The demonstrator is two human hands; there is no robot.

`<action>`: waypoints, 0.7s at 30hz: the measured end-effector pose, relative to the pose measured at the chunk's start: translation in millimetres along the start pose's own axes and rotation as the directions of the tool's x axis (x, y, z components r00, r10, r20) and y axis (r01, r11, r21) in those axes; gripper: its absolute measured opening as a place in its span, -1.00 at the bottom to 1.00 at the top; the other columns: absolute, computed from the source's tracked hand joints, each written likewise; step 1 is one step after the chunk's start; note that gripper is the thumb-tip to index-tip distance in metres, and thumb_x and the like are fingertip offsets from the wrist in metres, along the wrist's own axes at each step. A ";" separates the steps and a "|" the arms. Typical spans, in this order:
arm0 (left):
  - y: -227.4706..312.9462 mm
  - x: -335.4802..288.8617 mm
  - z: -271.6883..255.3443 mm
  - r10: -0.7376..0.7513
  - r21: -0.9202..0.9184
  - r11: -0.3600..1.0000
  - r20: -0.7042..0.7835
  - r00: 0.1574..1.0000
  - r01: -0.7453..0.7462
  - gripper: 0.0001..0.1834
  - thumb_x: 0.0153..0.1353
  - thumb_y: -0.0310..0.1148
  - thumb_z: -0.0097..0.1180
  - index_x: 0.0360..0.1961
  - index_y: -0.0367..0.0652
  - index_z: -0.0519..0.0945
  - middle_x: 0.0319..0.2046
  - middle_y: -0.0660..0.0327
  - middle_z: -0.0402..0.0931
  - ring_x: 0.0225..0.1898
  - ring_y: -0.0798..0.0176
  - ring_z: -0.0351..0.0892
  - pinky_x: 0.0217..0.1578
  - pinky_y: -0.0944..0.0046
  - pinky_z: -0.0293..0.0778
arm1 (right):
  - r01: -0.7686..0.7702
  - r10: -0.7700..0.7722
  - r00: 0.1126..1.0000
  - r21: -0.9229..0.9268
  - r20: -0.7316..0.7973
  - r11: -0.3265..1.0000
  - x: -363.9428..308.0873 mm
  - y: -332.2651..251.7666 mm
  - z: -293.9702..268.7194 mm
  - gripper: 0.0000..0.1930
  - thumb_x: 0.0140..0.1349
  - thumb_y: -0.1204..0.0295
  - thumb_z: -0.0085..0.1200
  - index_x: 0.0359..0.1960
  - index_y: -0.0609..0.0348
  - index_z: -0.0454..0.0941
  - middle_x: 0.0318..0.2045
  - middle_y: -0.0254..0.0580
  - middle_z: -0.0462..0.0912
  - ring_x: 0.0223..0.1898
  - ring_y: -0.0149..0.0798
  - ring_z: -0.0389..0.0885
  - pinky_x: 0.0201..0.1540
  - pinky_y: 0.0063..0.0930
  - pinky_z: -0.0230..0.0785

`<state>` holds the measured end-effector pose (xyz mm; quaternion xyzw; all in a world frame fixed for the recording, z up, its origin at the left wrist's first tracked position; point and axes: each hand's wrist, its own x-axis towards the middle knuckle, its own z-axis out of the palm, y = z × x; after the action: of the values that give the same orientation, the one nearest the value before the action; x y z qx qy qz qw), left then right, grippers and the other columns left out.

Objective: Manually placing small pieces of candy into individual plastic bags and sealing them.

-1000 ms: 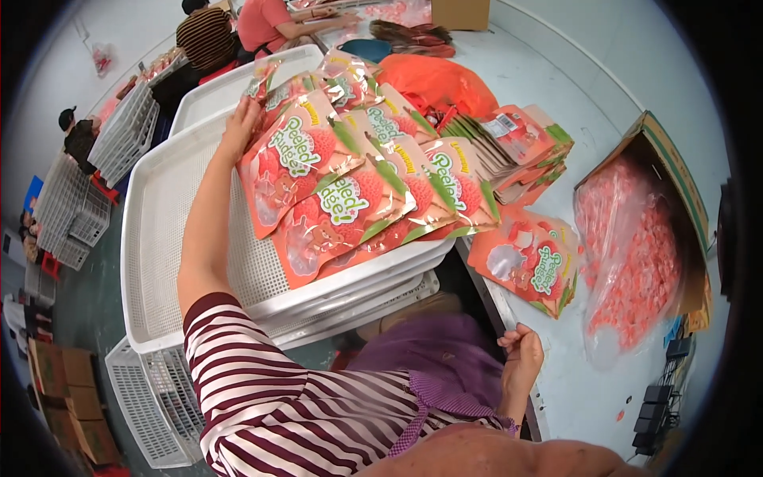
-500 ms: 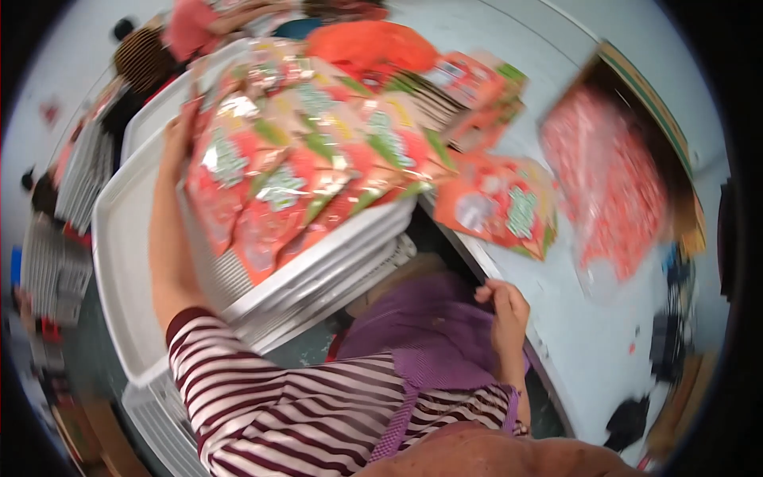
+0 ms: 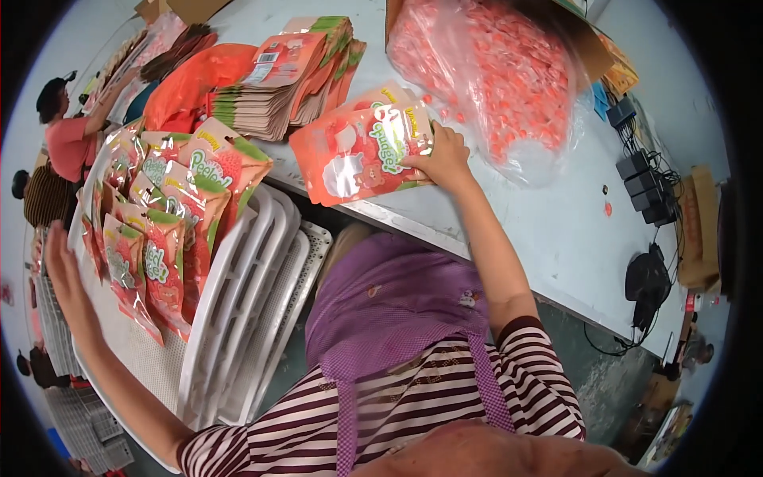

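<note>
My right hand (image 3: 447, 159) pinches the right end of a shiny red-pink pouch (image 3: 362, 155) at the table's near edge, thumb on top. At least one more pouch seems to lie under it. Over the left rim of a white plastic tray (image 3: 143, 362), my left hand (image 3: 70, 274) is open, fingers stretched out beside the bags. Several plump sealed candy pouches (image 3: 171, 226) of the same red and green design lean in rows in that tray. Whether my left fingers touch a bag, I cannot tell.
Flat pouches (image 3: 274, 83) are stacked on the white table (image 3: 548, 226), near an orange plastic bag (image 3: 199, 83). A carton's clear liner (image 3: 517, 79) spills red-pink candies. Black adapters and cables (image 3: 645, 187) lie at right. More trays (image 3: 274, 310) are stacked underneath. Another person (image 3: 71, 131) sits at far left.
My right hand has moved from beside my apron onto the pouch at the table edge. My left hand has shifted to the tray's outer side. The view has turned toward the table.
</note>
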<state>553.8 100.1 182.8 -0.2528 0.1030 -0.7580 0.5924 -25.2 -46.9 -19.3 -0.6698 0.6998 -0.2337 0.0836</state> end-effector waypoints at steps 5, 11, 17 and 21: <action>-204.4 -15.1 -147.8 -0.078 0.287 -0.954 0.029 0.997 -0.083 -0.30 0.02 -0.20 0.23 0.18 -0.21 0.29 0.20 0.05 0.25 0.25 0.08 0.18 0.22 0.10 0.07 | -0.157 0.143 0.987 0.575 0.069 0.803 -1.3 17.1 -0.6 -0.27 -0.13 0.22 0.29 0.12 0.24 0.31 -0.06 0.05 0.46 0.03 0.00 0.35 0.05 -0.20 0.24; -226.3 23.1 -274.2 -0.312 0.270 -0.924 -0.118 0.943 -0.272 -0.40 -0.06 -0.46 0.28 0.07 -0.23 0.38 0.09 -0.03 0.36 0.17 0.02 0.30 0.14 0.13 0.21 | 0.269 -0.081 0.827 0.265 -0.557 0.926 0.7 28.8 12.9 -0.64 0.06 0.39 0.15 -0.11 0.29 0.48 -0.22 -0.11 0.53 -0.27 -0.16 0.50 -0.23 -0.34 0.39; -229.8 60.6 -358.0 -0.198 0.635 -0.768 -0.101 0.975 -0.090 -0.52 0.04 -0.53 0.18 0.04 -0.25 0.38 -0.17 0.09 0.46 -0.19 0.27 0.47 -0.12 0.31 0.40 | 0.043 0.006 0.998 0.707 -0.067 0.706 -63.1 -1.8 -39.3 -0.81 0.20 0.40 0.03 -0.39 0.32 0.55 -0.49 -0.27 0.48 -0.51 -0.50 0.44 -0.46 -0.51 0.35; -246.2 55.2 -372.7 -0.082 0.897 -0.367 -0.294 0.952 0.246 -0.52 0.09 -0.58 0.13 0.06 -0.30 0.30 -0.12 0.17 0.37 -0.17 0.38 0.42 -0.15 0.41 0.41 | 0.316 -0.264 0.949 0.568 -0.174 0.760 -117.8 -10.8 -31.8 -0.91 0.06 0.50 0.12 -0.47 0.28 0.52 -0.58 -0.18 0.51 -0.57 -0.29 0.49 -0.47 -0.45 0.33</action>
<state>147.8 62.4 -7.7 0.3635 -0.5661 -0.6080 0.4216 -18.7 75.1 -9.8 -0.7003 0.4834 -0.4767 0.2206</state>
